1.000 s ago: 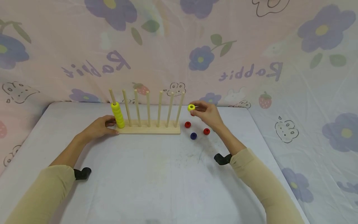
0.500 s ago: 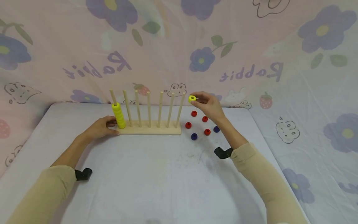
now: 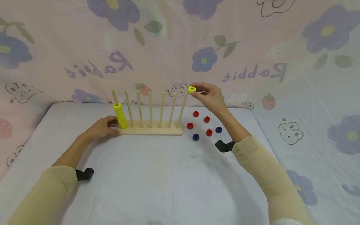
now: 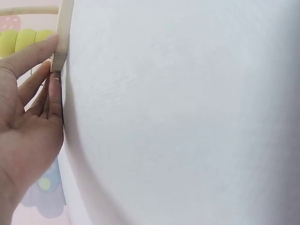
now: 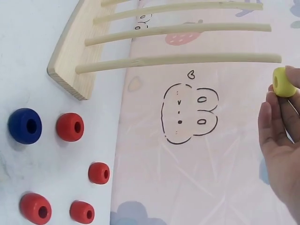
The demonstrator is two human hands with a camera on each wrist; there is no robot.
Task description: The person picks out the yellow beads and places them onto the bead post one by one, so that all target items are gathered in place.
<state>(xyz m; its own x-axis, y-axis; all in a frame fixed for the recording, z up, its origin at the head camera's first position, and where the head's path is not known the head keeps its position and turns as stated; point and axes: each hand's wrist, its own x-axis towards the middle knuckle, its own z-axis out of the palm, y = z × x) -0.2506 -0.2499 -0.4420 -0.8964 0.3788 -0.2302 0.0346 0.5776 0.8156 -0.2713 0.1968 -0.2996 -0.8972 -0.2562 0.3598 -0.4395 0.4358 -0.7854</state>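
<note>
A wooden peg rack [image 3: 152, 130] with a row of upright pegs stands on the white table. Its leftmost peg carries a stack of yellow beads [image 3: 120, 116]. My left hand [image 3: 99, 129] grips the left end of the base; in the left wrist view the thumb [image 4: 35, 54] lies along the front side and the other fingers reach behind the end. Between thumb and fingertips, my right hand [image 3: 211, 98] pinches one yellow bead [image 5: 285, 84], its hole showing. That bead is up beside the top of the rightmost peg [image 3: 182, 107], just to its right.
Several red beads [image 3: 209, 132] and two blue beads [image 3: 196, 137] lie loose on the table right of the rack, below the right hand. A printed cloth [image 3: 168, 47] with flowers and rabbits hangs behind the table. Black bands [image 3: 224, 146] show at the wrists.
My right hand has lifted the yellow bead from over the loose beads up to the height of the peg tops, uncovering more red and blue beads. The left hand stays on the rack.
</note>
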